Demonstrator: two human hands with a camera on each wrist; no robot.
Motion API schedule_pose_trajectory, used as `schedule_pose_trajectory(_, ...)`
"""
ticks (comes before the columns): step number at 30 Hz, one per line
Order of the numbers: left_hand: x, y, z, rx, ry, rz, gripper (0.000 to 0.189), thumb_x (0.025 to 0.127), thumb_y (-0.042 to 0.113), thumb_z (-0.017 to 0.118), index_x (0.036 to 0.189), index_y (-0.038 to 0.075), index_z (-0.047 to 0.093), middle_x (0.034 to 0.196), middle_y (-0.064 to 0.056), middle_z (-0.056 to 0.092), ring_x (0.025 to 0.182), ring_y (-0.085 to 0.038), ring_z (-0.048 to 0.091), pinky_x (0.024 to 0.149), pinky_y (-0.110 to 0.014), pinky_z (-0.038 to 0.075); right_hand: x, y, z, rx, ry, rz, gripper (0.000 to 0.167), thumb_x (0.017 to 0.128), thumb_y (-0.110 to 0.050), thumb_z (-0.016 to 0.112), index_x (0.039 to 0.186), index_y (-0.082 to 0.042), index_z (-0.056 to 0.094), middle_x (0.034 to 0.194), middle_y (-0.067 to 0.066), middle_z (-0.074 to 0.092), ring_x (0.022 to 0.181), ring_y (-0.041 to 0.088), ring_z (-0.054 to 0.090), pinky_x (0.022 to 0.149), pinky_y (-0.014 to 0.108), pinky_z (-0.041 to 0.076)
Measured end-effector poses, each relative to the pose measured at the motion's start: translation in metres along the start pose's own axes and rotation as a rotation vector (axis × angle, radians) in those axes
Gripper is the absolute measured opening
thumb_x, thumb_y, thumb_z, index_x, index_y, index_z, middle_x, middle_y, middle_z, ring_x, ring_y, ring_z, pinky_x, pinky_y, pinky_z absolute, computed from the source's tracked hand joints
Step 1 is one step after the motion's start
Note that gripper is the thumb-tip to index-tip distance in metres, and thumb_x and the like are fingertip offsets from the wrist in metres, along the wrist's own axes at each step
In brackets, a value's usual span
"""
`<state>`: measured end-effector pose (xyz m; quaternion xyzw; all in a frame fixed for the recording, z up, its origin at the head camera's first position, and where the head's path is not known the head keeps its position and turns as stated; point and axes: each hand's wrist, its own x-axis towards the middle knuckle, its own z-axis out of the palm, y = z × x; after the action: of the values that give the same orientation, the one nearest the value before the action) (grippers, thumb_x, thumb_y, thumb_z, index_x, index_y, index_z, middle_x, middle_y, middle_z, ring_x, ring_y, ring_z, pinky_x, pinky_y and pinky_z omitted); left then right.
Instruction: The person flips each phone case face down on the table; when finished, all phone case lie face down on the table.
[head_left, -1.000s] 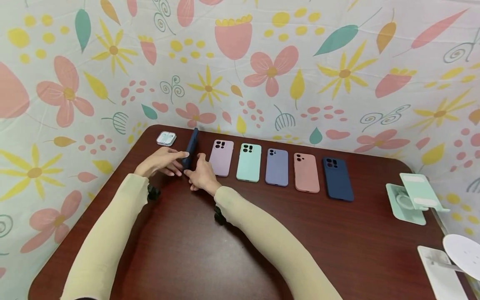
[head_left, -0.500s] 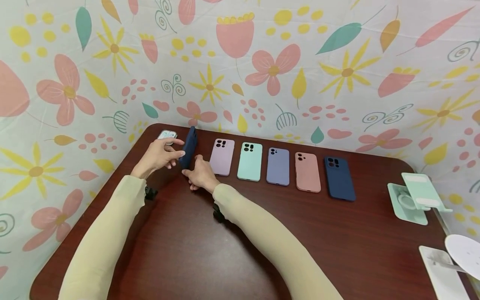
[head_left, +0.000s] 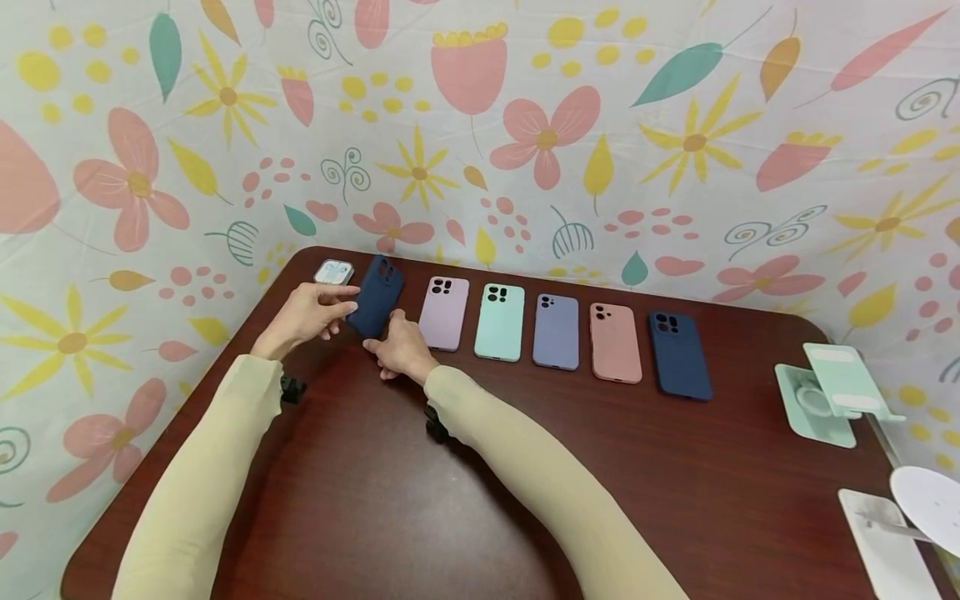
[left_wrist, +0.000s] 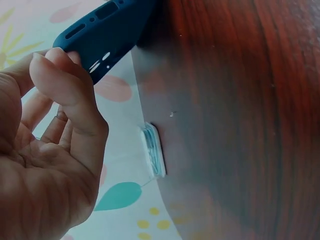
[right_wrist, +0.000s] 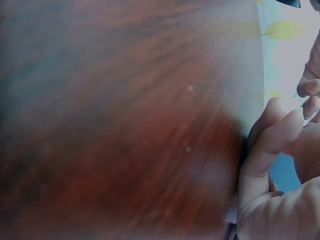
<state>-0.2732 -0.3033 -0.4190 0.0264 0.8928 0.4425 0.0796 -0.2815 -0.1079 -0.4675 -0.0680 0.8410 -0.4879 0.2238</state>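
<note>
My left hand (head_left: 309,312) pinches a dark blue phone case (head_left: 377,296) by its left side, thumb in front. The case stands tilted at the far left of the row, its camera cutouts up and its back turned toward me. In the left wrist view, slots and holes show along the end of the phone case (left_wrist: 107,37) above the thumb. My right hand (head_left: 403,346) rests low on the table, thumb and index finger spread apart right at the lower corner of the case. In the right wrist view, a blue patch shows behind the fingers of the right hand (right_wrist: 275,165).
Rightward lies a row of phone cases: lilac (head_left: 444,312), mint (head_left: 498,321), periwinkle (head_left: 556,333), pink (head_left: 616,343) and dark blue (head_left: 679,357). A small white square box (head_left: 333,272) is at the back left. A mint folding stand (head_left: 816,404) and a white stand (head_left: 885,542) are at right.
The dark blue case, seen edge-on before, has turned so its back faces me and leans over. My left hand has shifted slightly left and up with it; the right hand stays nearly still.
</note>
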Motion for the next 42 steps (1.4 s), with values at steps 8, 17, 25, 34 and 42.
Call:
schedule_pose_trajectory(8,-0.002,-0.009,0.001,0.031,-0.011,-0.026,0.048,0.110,0.024,0.068,0.156,0.011,0.061,0.095,-0.018,0.073,0.060,-0.012,0.062,0.060,-0.030,0.062,-0.001,0.000,-0.002,0.009,0.006,0.010,0.082,0.106,-0.020,0.074,0.170,-0.001,0.025,0.065,0.008,0.066,0.040,0.014,0.061,0.042,0.027,0.058)
schedule_pose_trajectory(17,0.002,-0.016,0.005,0.019,-0.046,-0.060,0.067,0.099,0.020,0.082,0.159,0.008,0.055,0.095,-0.009,0.075,0.065,-0.015,0.065,0.059,-0.026,0.060,0.000,0.001,-0.003,0.017,0.014,0.022,0.091,0.107,-0.018,0.072,0.173,-0.001,0.013,0.062,0.008,0.064,0.039,0.014,0.060,0.041,0.026,0.057)
schedule_pose_trajectory(25,0.005,-0.018,0.008,0.023,-0.069,-0.099,0.069,0.099,0.019,0.082,0.160,0.007,0.054,0.095,-0.005,0.074,0.064,-0.013,0.064,0.059,-0.025,0.060,0.000,0.003,-0.002,0.006,0.023,0.018,0.091,0.108,-0.017,0.070,0.173,0.001,0.010,0.058,0.006,0.062,0.038,0.013,0.060,0.042,0.025,0.057)
schedule_pose_trajectory(34,0.006,-0.024,0.012,0.039,-0.094,-0.122,0.071,0.099,0.021,0.081,0.162,0.007,0.051,0.099,-0.008,0.074,0.065,-0.012,0.064,0.060,-0.026,0.061,-0.002,0.003,-0.001,0.009,0.032,0.013,0.088,0.108,-0.014,0.070,0.172,0.002,0.011,0.057,0.005,0.061,0.037,0.012,0.058,0.041,0.025,0.057)
schedule_pose_trajectory(42,0.008,-0.025,0.014,0.047,-0.112,-0.133,0.070,0.100,0.021,0.080,0.162,0.007,0.050,0.098,-0.007,0.073,0.065,-0.011,0.065,0.061,-0.026,0.063,-0.004,0.003,0.000,0.004,0.037,0.015,0.084,0.108,-0.014,0.069,0.170,0.001,0.014,0.059,0.005,0.063,0.037,0.012,0.058,0.041,0.024,0.056)
